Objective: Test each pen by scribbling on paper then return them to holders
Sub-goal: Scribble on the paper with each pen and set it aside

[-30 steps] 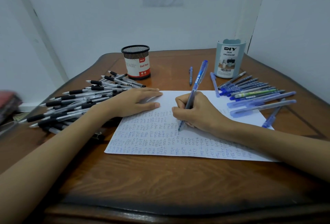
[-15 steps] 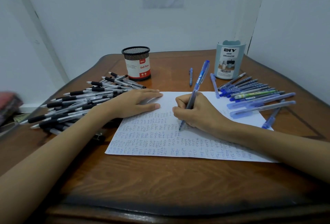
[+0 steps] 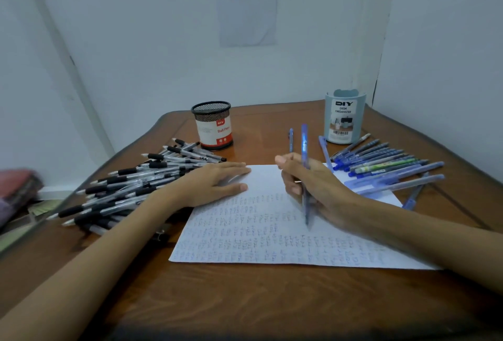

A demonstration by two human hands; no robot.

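My right hand (image 3: 315, 185) grips a blue pen (image 3: 304, 150) nearly upright, its tip near the sheet of paper (image 3: 261, 234), which is covered in rows of small blue scribbles. My left hand (image 3: 215, 181) lies flat on the paper's upper left corner. A heap of black-grip pens (image 3: 136, 185) lies to the left. Several blue pens (image 3: 386, 166) lie in a row on the right. A black mesh holder (image 3: 212, 124) stands behind the black pens, and a pale blue holder (image 3: 344, 116) stands at the back right.
The wooden table (image 3: 245, 300) ends at walls behind and on the right. Two loose blue pens (image 3: 290, 139) lie between the holders. A printed sheet (image 3: 246, 3) hangs on the back wall. Reddish cloth (image 3: 13, 185) sits off the table's left edge.
My right hand has tilted the blue pen more upright and shifted slightly right along the paper. The view has tipped up, showing more wall. My left hand stays flat.
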